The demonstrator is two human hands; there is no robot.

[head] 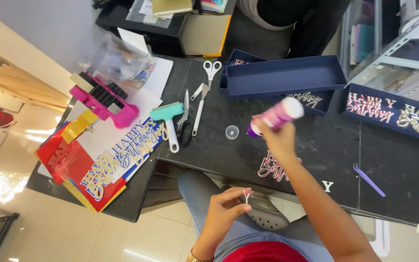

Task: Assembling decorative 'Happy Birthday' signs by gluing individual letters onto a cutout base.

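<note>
Small white cut-out letter pinched between left hand fingers, held over the lap below the counter edge. Right hand raised above the counter, fingers closed round a tilted pink glue stick. Clear cap just left; navy box behind; purple tweezers well right.

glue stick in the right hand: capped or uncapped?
Uncapped. The glue stick in the right hand shows its bare purple tip, and a small clear cap sits apart on the black table.
</note>
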